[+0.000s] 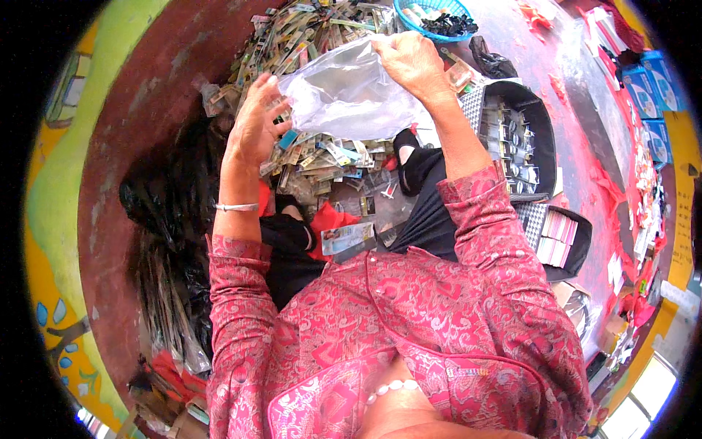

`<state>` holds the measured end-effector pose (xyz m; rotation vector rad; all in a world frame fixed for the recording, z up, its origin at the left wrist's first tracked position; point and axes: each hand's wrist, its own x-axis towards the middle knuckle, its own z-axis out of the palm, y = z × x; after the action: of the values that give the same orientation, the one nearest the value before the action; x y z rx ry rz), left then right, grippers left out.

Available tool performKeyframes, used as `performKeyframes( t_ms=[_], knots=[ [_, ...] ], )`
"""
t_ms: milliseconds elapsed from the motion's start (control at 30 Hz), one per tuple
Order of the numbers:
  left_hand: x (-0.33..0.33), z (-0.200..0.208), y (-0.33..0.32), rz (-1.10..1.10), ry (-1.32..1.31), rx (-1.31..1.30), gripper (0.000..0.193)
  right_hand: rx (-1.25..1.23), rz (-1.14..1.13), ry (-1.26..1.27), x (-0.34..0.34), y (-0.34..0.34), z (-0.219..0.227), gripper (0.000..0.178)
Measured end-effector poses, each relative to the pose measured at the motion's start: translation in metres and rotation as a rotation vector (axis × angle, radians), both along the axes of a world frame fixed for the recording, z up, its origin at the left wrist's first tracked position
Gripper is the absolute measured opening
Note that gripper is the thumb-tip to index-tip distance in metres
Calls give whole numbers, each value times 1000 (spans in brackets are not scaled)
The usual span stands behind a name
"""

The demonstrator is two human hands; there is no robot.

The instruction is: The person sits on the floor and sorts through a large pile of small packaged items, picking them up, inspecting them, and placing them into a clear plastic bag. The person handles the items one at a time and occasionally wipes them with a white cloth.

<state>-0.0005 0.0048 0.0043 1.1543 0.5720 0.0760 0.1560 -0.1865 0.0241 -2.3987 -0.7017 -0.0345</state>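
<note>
A clear plastic bag (351,91) is stretched out in front of me, above a heap of small flat packets. My right hand (409,64) is closed on the bag's upper right edge. On the other side, my left hand (256,117) has its fingers apart beside the bag's left edge; I cannot tell whether the fingertips touch the plastic. Through and around the bag shows the pile of small packets (329,154), many with pale and blue cards. The pile spreads from near my feet to the far wall side.
At the far right of the pile stands a blue basket (436,16) with black items. Nearer, a black-lined box (537,132) holds packed pieces, and a smaller box (578,249) holds pink-striped cards. Black plastic bags (172,172) lie left. Blue cartons (658,80) stand far right.
</note>
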Motion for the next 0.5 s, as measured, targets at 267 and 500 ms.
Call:
performKeyframes(
  t_ms=[267,500],
  knots=[
    [27,-29,-32,70,-80,870,95,197,288,-110,-36,18,12,31],
    [22,-26,-9,73,-20,468,60,166,9,-257,-11,2,5,29]
  ],
)
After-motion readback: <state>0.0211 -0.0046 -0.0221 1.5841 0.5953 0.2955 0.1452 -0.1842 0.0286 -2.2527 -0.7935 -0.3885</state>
